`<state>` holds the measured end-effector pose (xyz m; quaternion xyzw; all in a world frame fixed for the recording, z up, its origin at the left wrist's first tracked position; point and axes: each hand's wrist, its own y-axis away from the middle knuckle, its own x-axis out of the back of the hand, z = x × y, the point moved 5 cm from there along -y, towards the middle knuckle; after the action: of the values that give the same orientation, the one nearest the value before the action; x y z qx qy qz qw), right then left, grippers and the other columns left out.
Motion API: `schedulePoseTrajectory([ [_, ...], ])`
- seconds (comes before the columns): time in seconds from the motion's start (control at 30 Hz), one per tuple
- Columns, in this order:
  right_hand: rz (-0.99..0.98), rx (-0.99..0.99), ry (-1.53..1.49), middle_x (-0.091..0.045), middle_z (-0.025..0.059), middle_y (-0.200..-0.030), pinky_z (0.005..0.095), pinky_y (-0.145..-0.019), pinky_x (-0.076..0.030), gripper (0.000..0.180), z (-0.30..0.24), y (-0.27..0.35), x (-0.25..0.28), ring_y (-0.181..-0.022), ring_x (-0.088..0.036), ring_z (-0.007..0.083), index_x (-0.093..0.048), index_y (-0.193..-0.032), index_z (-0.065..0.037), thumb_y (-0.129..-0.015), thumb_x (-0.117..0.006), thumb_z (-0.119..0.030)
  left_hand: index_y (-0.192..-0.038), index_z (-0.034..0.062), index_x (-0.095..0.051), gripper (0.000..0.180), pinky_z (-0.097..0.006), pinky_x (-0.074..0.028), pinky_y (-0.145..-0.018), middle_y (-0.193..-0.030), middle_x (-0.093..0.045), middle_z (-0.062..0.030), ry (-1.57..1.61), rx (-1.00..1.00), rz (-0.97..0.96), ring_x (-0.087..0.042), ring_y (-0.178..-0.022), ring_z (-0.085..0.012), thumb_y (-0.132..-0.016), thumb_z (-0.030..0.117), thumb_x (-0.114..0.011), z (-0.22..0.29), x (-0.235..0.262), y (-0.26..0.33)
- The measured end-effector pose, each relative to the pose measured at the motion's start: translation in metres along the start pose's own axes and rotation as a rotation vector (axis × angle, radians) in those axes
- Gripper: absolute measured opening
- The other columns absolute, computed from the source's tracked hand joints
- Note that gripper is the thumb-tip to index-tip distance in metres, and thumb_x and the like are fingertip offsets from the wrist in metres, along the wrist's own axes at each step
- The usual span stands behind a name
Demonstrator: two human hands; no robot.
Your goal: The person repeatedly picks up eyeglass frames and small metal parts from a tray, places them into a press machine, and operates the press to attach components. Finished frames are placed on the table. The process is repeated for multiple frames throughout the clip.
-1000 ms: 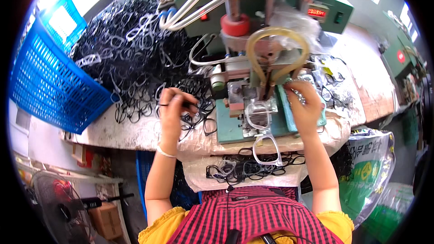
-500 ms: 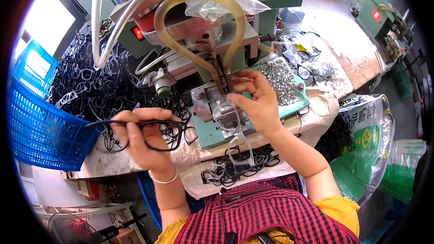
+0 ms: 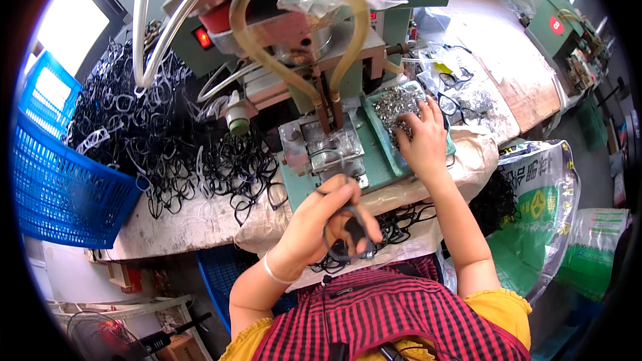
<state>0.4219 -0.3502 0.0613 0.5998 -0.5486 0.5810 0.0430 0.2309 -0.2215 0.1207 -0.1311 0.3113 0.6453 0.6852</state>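
My left hand (image 3: 326, 217) grips a black eyeglass frame (image 3: 348, 237) close to my chest, just in front of the green machine's metal fixture (image 3: 324, 150). My right hand (image 3: 422, 139) rests, fingers spread, on a tray of small silver metal parts (image 3: 394, 103) at the right of the fixture. Two tan hoses (image 3: 294, 33) loop down to nozzles above the fixture. A big heap of black frames (image 3: 160, 140) covers the bench to the left.
A blue plastic basket (image 3: 60, 180) stands at the far left edge of the bench. More black frames (image 3: 401, 220) lie in my lap area. Printed sacks (image 3: 542, 207) stand on the right, and another green machine (image 3: 562, 20) sits far right.
My left hand has brought a black frame in from the left pile toward my chest. My right hand left the fixture and moved right onto the tray of metal parts.
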Motion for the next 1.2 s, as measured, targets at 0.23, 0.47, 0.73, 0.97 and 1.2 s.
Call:
schedulePoseTrajectory([
  [0.23,0.062,-0.057,-0.353,-0.069,0.0164,-0.102,0.0421,-0.094,-0.048,0.011,0.020,-0.024,0.001,-0.106,-0.062,0.0354,-0.070,-0.084,-0.004,-0.077,-0.076,-0.011,-0.099,0.0087,-0.053,0.021,-0.032,-0.053,-0.051,-0.084,-0.068,-0.0280,0.272,0.005,0.210,-0.064,-0.064,-0.0267,-0.104,0.028,-0.045,-0.014,0.001,-0.013],
  [0.47,0.054,-0.193,-0.536,-0.069,0.0079,-0.086,0.0322,-0.075,-0.050,0.013,0.042,-0.018,-0.015,-0.076,-0.062,0.0174,-0.067,-0.095,-0.001,-0.089,-0.069,-0.013,-0.099,0.0054,-0.049,0.019,-0.033,-0.054,-0.051,-0.088,-0.070,-0.0295,0.334,-0.051,0.141,-0.065,-0.060,-0.0264,-0.105,0.023,-0.046,-0.018,0.007,-0.016],
  [0.73,-0.033,-0.274,-0.849,-0.056,-0.0033,-0.083,0.0208,-0.068,-0.040,0.008,0.062,0.003,-0.024,-0.073,-0.047,0.0058,-0.062,-0.093,-0.002,-0.091,-0.069,-0.004,-0.108,0.0048,-0.051,0.020,-0.028,-0.057,-0.074,-0.098,-0.067,-0.0107,-0.265,-0.857,0.662,-0.068,-0.085,-0.0161,-0.096,0.010,-0.067,-0.010,0.069,0.035],
  [0.97,-0.062,-0.260,-0.876,-0.072,0.0039,-0.101,0.0224,-0.084,-0.049,0.015,0.020,-0.006,-0.032,-0.093,-0.063,0.0086,-0.071,-0.108,0.001,-0.094,-0.067,-0.001,-0.128,0.0015,-0.058,0.056,-0.048,-0.032,-0.113,-0.149,-0.041,-0.0206,-1.191,-1.117,1.320,-0.040,-0.134,-0.0418,-0.077,0.013,-0.077,0.094,0.144,0.002],
  [1.2,-0.098,-0.351,-0.949,-0.070,0.0015,-0.097,0.0215,-0.081,-0.048,0.017,0.028,0.000,-0.026,-0.087,-0.060,0.0073,-0.071,-0.110,0.002,-0.094,-0.067,-0.001,-0.115,0.0019,-0.059,0.049,-0.049,-0.038,-0.108,-0.143,-0.045,-0.0210,-1.097,-1.137,1.347,-0.044,-0.125,-0.0452,-0.071,0.011,-0.078,0.101,0.157,-0.019],
])
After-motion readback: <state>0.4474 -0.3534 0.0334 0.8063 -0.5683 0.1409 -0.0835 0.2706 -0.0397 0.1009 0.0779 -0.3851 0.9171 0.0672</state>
